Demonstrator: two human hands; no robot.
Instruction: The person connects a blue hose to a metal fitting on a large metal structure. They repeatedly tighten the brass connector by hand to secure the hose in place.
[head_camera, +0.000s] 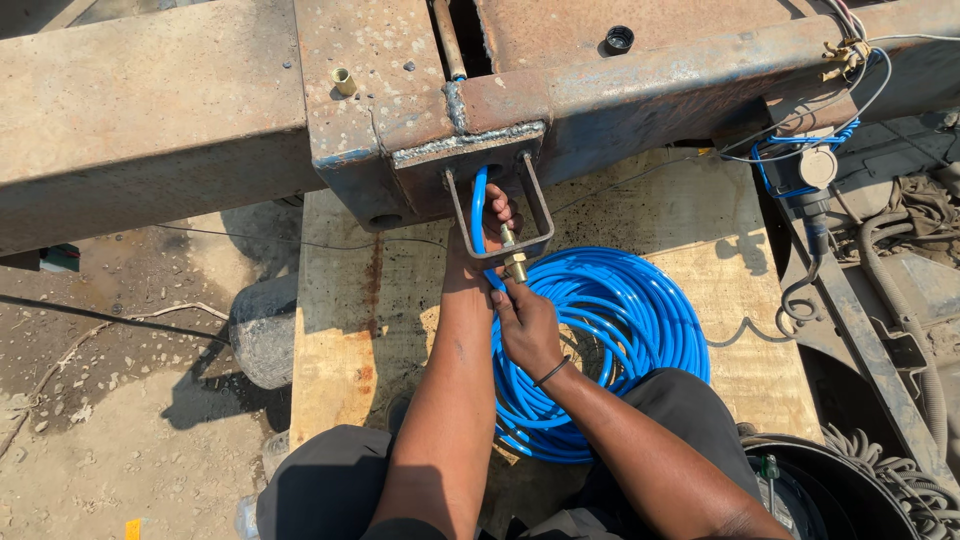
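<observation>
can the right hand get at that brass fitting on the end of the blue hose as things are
Probably yes: the right hand sits just below the brass fitting, fingertips almost on it, with nothing between; the left hand grips the blue hose higher up.

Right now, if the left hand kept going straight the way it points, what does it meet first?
The left hand points up through the metal bracket loop toward the rusty steel beam. Likely first contact is the welded plate at the beam's underside, just above the fingers. Depth is unclear; the blue tube runs alongside.

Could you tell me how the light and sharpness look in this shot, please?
Head view: hard sunlight, dark shadows on the wooden board beneath the rusty beam; both hands and the blue hose coil sharp; straight edges bow slightly toward the corners.
</observation>
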